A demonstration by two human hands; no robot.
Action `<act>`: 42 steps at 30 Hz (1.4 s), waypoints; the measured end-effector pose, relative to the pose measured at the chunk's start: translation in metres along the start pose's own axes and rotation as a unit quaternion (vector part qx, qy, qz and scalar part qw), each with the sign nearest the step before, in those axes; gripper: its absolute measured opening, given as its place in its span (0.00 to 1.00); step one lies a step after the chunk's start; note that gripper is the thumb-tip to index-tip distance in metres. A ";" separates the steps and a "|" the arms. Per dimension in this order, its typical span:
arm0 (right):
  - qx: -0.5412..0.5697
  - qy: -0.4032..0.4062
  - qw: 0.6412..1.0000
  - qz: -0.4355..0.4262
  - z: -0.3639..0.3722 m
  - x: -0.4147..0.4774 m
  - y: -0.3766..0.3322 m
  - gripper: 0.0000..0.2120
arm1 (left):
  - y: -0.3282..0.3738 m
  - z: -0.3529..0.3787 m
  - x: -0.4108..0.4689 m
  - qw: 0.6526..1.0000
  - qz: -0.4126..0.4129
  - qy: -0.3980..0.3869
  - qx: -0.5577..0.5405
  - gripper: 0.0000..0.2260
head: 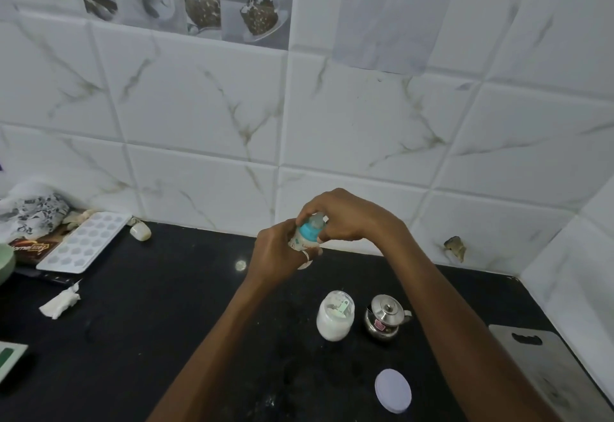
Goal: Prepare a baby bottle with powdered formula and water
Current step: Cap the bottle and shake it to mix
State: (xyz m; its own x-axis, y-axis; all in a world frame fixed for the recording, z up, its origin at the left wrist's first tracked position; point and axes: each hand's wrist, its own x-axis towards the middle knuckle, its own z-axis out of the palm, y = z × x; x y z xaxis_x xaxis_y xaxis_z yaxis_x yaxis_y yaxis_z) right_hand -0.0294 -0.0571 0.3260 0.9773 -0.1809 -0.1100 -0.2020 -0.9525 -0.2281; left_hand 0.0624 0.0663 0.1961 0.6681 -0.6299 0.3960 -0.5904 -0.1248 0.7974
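Head view: I hold the baby bottle up above the black countertop, in front of the tiled wall, with both hands on it.
Left hand: wrapped round the bottle's body from the left, fingers curled about it (a ring shows on one finger).
Right hand: arched over the top, fingertips pinching at the blue collar and the clear teat.
Bottle: off the counter, leaning slightly, teat end up; its body looks whitish, though my fingers hide most of it.
Powder jar: open, standing on the countertop nearer me than the bottle, with white powder inside and a pale green scoop resting in its mouth.
Steel pot: just right of the jar, apart from it, lid on.
Round white lid: lying flat, nearer me than the jar and the pot.
Ice tray: far left, near the wall.
Steel board: at the right edge.
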 end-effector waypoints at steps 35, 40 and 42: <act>0.081 0.175 0.964 0.184 0.053 -0.003 0.011 0.18 | 0.000 0.013 -0.001 0.999 0.017 0.006 0.047 0.25; 0.185 0.210 0.942 0.187 0.058 -0.009 0.019 0.24 | 0.005 0.010 0.009 0.998 0.016 0.005 0.059 0.27; 0.215 0.215 0.936 0.180 0.062 -0.008 0.021 0.26 | 0.006 0.010 0.011 0.998 0.020 0.007 0.052 0.26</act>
State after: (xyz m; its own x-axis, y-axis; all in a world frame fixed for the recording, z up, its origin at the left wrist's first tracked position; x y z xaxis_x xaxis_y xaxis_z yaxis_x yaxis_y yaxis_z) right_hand -0.0457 -0.0604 0.2620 0.7580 -0.6404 0.1242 -0.4391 -0.6417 -0.6288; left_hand 0.0622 0.0509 0.2011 0.6492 -0.6255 0.4329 -0.6598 -0.1798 0.7296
